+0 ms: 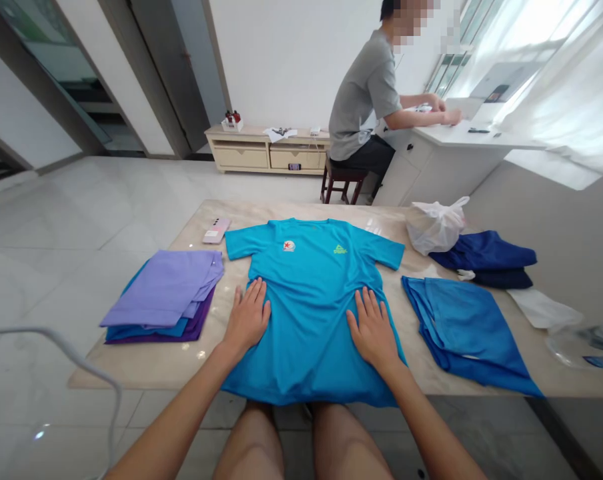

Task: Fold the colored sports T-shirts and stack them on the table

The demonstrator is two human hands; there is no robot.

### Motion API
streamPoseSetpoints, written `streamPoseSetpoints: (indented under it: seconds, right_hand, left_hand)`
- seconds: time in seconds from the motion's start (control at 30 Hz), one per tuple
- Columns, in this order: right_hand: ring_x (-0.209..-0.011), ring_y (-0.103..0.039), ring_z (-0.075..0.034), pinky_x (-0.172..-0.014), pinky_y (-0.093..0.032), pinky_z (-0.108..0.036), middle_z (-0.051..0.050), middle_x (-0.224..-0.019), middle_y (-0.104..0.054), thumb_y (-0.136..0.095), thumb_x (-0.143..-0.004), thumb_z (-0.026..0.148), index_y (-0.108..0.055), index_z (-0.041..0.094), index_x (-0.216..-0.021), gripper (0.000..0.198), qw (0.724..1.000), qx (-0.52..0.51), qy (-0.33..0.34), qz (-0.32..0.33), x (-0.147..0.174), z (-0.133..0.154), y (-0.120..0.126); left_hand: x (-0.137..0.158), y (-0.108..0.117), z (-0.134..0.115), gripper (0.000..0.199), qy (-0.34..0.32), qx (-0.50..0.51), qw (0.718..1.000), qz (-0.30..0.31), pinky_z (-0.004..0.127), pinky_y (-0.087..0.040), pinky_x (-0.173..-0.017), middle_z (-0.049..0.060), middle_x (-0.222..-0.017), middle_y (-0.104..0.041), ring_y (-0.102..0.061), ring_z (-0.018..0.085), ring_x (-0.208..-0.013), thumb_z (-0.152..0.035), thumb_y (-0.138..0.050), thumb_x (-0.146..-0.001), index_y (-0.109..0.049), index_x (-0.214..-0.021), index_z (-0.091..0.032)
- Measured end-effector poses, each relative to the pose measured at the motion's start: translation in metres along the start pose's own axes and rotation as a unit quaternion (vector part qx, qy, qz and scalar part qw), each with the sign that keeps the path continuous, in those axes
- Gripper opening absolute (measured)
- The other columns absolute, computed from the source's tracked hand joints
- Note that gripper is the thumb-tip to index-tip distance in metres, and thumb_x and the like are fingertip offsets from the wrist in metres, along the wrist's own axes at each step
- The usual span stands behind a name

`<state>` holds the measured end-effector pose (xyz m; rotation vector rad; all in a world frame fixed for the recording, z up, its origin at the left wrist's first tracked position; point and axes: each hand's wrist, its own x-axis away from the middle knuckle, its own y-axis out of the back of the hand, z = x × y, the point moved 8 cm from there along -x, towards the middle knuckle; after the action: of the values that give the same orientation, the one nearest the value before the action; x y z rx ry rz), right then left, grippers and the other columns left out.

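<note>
A bright blue T-shirt (311,320) lies spread front side up on the table, its collar toward the far edge and its hem hanging slightly over the near edge. It has a round red-and-white badge on one side of the chest and a yellow-green logo on the other. My left hand (250,313) rests flat on the shirt's left side edge, fingers stretched out. On the opposite side my right hand (373,327) also lies flat on the fabric, fingers apart. Neither hand grasps anything.
Left of the shirt is a folded purple and blue clothes stack (164,290), with a pink phone (216,231) behind it. To the right lie folded blue cloth (466,327), navy clothes (489,252), a white plastic bag (436,227) and a clear plastic bottle (584,345). A person (364,93) sits at a desk beyond.
</note>
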<state>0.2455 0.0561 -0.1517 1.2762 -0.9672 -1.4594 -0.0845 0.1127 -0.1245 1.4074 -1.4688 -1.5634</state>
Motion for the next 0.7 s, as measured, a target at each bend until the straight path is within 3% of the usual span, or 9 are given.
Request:
streamPoseSetpoints:
  seconds: [0.13,0.27,0.33,0.4,0.5,0.6,0.7]
  right_hand:
    - [-0.169,-0.026,-0.035,-0.136,-0.023,-0.058,-0.017,-0.181,-0.029,-0.030,-0.114,0.047,-0.042,0.010,-0.171,0.070,0.999,0.008,-0.011,0.034,0.020,0.005,0.002]
    - [-0.168,-0.029,-0.036,-0.135,-0.026,-0.056,-0.018,-0.180,-0.029,-0.035,-0.113,0.043,-0.042,0.009,-0.172,0.068,0.996,0.005,-0.014,0.093,0.070,0.018,0.022]
    - [-0.167,-0.030,-0.036,-0.134,-0.029,-0.054,-0.019,-0.180,-0.030,-0.040,-0.112,0.041,-0.043,0.008,-0.171,0.068,0.992,-0.001,-0.003,0.129,0.095,0.024,0.038]
    - [-0.163,-0.039,-0.036,-0.130,-0.036,-0.049,-0.020,-0.176,-0.039,-0.046,-0.110,0.038,-0.052,0.009,-0.165,0.063,0.984,-0.016,0.009,0.175,0.112,0.025,0.056]
    - [-0.139,-0.066,-0.034,-0.114,-0.051,-0.041,-0.020,-0.150,-0.069,-0.046,-0.109,0.034,-0.071,0.014,-0.146,0.048,0.974,-0.058,-0.014,0.220,0.117,0.013,0.082]
    - [-0.120,-0.074,-0.030,-0.103,-0.053,-0.035,-0.017,-0.125,-0.081,-0.046,-0.109,0.030,-0.078,0.017,-0.130,0.041,0.975,-0.087,-0.061,0.197,0.099,-0.009,0.105]
    - [-0.118,-0.074,-0.029,-0.102,-0.052,-0.033,-0.017,-0.123,-0.081,-0.050,-0.104,0.022,-0.080,0.016,-0.126,0.038,0.975,-0.103,-0.119,0.155,0.075,-0.033,0.112]
  left_hand:
    - [0.033,0.009,-0.003,0.061,0.021,-0.013,0.999,0.033,0.075,-0.015,-0.134,0.019,-0.171,-0.047,-0.047,0.037,-0.159,-0.033,-0.033,-0.111,-0.053,-0.164,-0.012]
    - [0.085,0.039,-0.009,0.057,-0.005,-0.029,0.996,0.086,0.071,-0.021,-0.134,0.022,-0.167,-0.052,-0.052,0.037,-0.155,-0.032,-0.038,-0.109,-0.061,-0.157,-0.011]
    - [0.108,0.059,-0.010,0.052,-0.031,-0.033,0.992,0.116,0.065,-0.028,-0.133,0.022,-0.161,-0.060,-0.059,0.036,-0.149,-0.031,-0.040,-0.108,-0.067,-0.149,-0.013]
    - [0.123,0.077,-0.009,0.046,-0.052,-0.034,0.987,0.148,0.061,-0.034,-0.130,0.021,-0.141,-0.075,-0.072,0.035,-0.133,-0.032,-0.040,-0.109,-0.076,-0.134,-0.016]
    - [0.127,0.097,-0.002,0.042,-0.039,-0.042,0.982,0.178,0.061,-0.040,-0.123,0.017,-0.111,-0.084,-0.080,0.035,-0.110,-0.037,-0.041,-0.110,-0.077,-0.122,-0.019]
    - [0.114,0.102,-0.002,0.042,-0.025,-0.027,0.983,0.180,0.054,-0.048,-0.116,0.017,-0.127,-0.081,-0.076,0.035,-0.121,-0.035,-0.044,-0.109,-0.073,-0.135,-0.020]
    - [0.098,0.091,-0.006,0.046,-0.034,0.004,0.986,0.165,0.049,-0.050,-0.118,0.017,-0.148,-0.072,-0.067,0.033,-0.139,-0.035,-0.046,-0.108,-0.070,-0.144,-0.019]
